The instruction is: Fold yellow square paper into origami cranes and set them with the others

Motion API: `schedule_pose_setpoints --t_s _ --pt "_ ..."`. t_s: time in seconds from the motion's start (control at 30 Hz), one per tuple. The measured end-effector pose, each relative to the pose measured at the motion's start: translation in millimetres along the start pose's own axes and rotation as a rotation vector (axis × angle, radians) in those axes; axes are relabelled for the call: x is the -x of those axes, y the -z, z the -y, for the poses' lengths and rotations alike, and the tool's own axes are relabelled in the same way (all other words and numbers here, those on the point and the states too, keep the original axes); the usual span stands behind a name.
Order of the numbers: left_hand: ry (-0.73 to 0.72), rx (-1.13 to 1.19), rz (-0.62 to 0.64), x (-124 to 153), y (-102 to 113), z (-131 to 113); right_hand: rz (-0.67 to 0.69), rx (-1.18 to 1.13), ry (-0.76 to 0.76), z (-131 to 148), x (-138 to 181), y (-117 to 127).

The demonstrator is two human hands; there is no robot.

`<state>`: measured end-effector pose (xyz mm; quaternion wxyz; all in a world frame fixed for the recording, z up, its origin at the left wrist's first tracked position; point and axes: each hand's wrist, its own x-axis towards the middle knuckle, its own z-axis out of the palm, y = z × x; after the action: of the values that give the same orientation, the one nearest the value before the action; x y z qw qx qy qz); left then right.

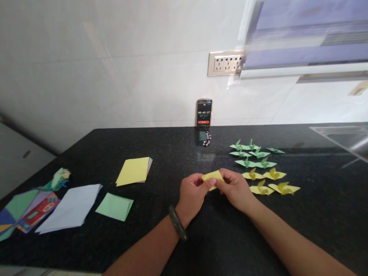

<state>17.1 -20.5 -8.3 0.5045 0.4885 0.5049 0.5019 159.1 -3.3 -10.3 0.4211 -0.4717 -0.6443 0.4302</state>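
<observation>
Small folded yellow paper (211, 176), pinched in left hand (193, 197) and right hand (238, 192) over glossy black speckled counter (212, 237).
Rightward, four winged yellow paper cranes (261, 188) and seven pale-green paper cranes (264, 163); leftward, one flat, straight-edged, yellow-topped paper stack (132, 171).

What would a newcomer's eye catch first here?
Probably the bare left hand and right hand near the middle, pinching a small folded yellow paper. Right of them, light green paper birds and, nearer, yellow paper birds sit on the glossy black counter. Behind the hands, a rectangular phone with a lit timer screen stands upright.
</observation>
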Motion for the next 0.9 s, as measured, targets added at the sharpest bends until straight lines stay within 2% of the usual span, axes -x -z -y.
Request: schedule_pose_setpoints --t_s 0.2,0.5,0.7,0.9 --pt "-0.039 -0.057 -0.046 -0.8 0.8 1.0 -0.022 0.022 0.015 -1.5 1.0 -1.5" --pt "-0.021 0.027 -0.06 -0.7 0.5 0.8 0.047 -0.17 -0.102 8.6 2.6 -2.5" --pt "0.058 0.171 0.064 -4.4 0.3 2.2 0.024 -0.202 -0.116 4.3 0.8 -0.3" --pt "0.015 -0.098 0.167 -4.7 3.1 -1.1 -0.057 -0.299 -0.116 -6.1 -2.6 2.9"
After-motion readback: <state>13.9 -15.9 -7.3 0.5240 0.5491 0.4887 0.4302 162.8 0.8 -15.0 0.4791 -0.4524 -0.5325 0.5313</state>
